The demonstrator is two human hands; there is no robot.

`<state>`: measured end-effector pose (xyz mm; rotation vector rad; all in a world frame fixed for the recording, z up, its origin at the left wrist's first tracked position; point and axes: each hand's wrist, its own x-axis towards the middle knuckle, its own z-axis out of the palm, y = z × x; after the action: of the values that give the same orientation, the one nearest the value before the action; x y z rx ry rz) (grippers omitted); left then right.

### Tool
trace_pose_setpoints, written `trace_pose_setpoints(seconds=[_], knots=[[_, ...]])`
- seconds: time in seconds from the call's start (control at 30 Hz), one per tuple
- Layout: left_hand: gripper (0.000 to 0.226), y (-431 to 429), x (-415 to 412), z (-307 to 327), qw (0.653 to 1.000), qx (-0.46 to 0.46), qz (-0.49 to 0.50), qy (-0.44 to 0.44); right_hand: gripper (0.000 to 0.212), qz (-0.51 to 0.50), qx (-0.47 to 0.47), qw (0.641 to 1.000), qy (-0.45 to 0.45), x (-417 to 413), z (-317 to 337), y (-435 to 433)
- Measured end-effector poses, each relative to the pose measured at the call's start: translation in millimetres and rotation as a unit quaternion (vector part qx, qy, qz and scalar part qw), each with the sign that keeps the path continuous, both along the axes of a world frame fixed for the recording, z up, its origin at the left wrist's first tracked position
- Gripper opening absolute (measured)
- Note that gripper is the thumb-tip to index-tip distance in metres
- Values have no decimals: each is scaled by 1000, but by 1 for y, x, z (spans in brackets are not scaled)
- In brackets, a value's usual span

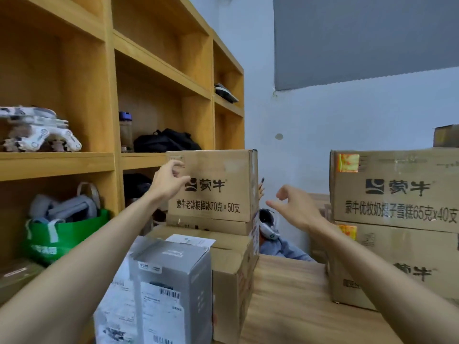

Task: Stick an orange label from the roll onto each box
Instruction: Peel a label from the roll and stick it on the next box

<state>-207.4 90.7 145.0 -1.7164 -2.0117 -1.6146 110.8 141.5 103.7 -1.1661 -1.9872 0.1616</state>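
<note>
A brown carton (pixel 218 167) tops the left stack; its front face bears black print and no orange label that I can see. My left hand (pixel 170 178) hovers at its upper left corner, fingers loosely curled, holding nothing. My right hand (pixel 294 207) hangs in the gap between the stacks, thumb and fingers apart, with nothing in it. On the right, the upper carton (pixel 402 209) has an orange label (pixel 348 163) at its top left corner. The carton beneath it (pixel 387 244) has another orange label (pixel 347 232). No label roll is in view.
A grey box (pixel 173 274) with shipping labels stands in front of a lower carton (pixel 231 266) on the wooden table (pixel 293 306). A wooden shelf unit (pixel 111 95) with a green bag (pixel 62 237) fills the left. Another person (pixel 269 230) crouches behind the boxes.
</note>
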Motion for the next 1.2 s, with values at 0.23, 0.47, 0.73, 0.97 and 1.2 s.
trace_pose_setpoints(seconds=[0.23,0.47,0.73,0.97,1.2], knots=[[82,41,-79,-5,997,-53,5,-53,58,-10,-24,999,32,-68,20,45],[107,102,-117,-13,981,-103,-55,-158,75,-33,-81,992,91,-112,19,105],[71,110,-106,-14,992,-46,-42,-105,73,4,-86,986,142,-117,6,119],[61,52,-55,1,994,26,-94,-40,64,7,-32,985,171,-50,16,66],[54,-22,38,-1,982,94,-152,-60,61,10,23,979,200,50,25,-21]])
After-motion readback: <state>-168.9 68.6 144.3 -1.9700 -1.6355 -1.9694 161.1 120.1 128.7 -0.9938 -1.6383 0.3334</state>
